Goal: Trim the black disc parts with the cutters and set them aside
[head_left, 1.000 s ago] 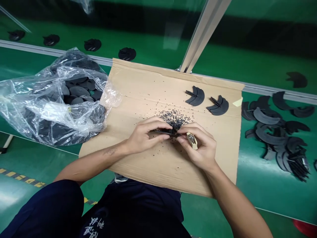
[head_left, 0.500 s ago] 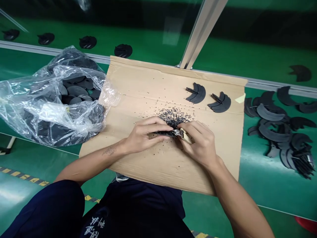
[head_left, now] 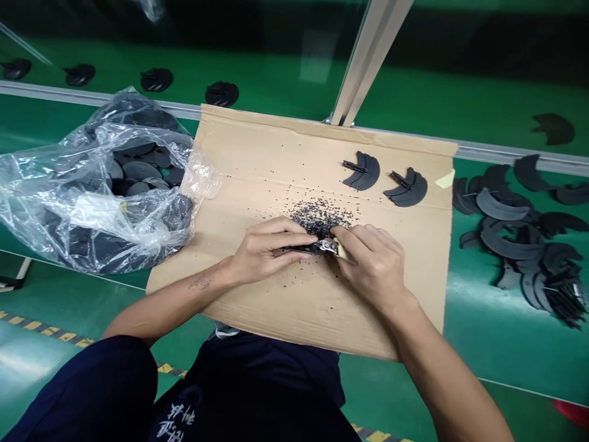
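My left hand (head_left: 264, 248) is closed round a thin black plastic part (head_left: 301, 248), held edge-on just above a cardboard sheet (head_left: 257, 178). My right hand (head_left: 375, 267) is closed on a small metal cutter with a pale handle (head_left: 332, 247), its jaws at the end of the black part. A heap of small black trimmings (head_left: 322, 216) lies just beyond both hands. Two finished black curved parts (head_left: 363, 172) (head_left: 408, 187) rest on the cardboard further back to the right.
A clear plastic bag (head_left: 92, 190) full of black parts sits at the left. A loose pile of black curved parts (head_left: 519, 233) covers the green table at the right. An aluminium rail (head_left: 92, 97) and slanted post (head_left: 363, 61) run behind, with several black parts beyond.
My right hand has turned the cutter so its jaws now meet the black part; the pale handle is now mostly hidden by the fingers. The left hand has held still.
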